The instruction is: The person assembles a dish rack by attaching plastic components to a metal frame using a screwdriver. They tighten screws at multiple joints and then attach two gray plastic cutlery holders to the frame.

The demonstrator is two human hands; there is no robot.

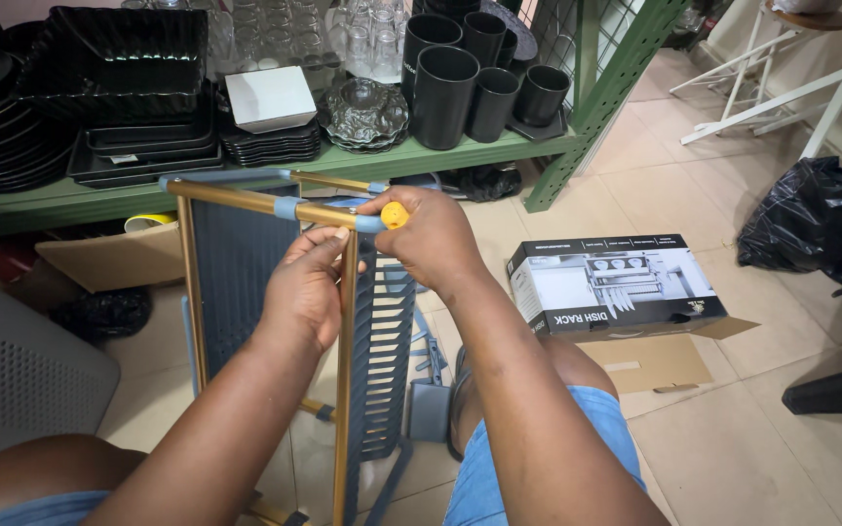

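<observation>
Nearest are the person's knees in blue shorts, low in the scene. Between them stands the rack (285, 321), a frame of gold tubes with blue joints, upright on the tiled floor (733, 429). A slotted blue plate holder (382, 360) hangs on its right side, and a flat dark panel fills the left half.

The left hand (306, 287) is closed around the top of the rack's near gold upright, fingers curled, thumb up by the blue corner joint. The right hand (433, 239) sits just right of it at the same corner, fingers pressed together around a yellow-handled screwdriver (395, 214); only the handle's end shows past the thumb, and its tip is hidden.

To the right, near the right knee, a box (616, 285) with a picture of a dish rack lies on a brown carton flap. Farther right is a black bag (816, 219). At left a grey perforated panel (21, 370) leans close.

Beyond the rack runs a green shelf (440, 156) carrying black trays (119, 78), a white bowl (270, 97), glass dishes (366, 112) and black cups (460, 83).
</observation>
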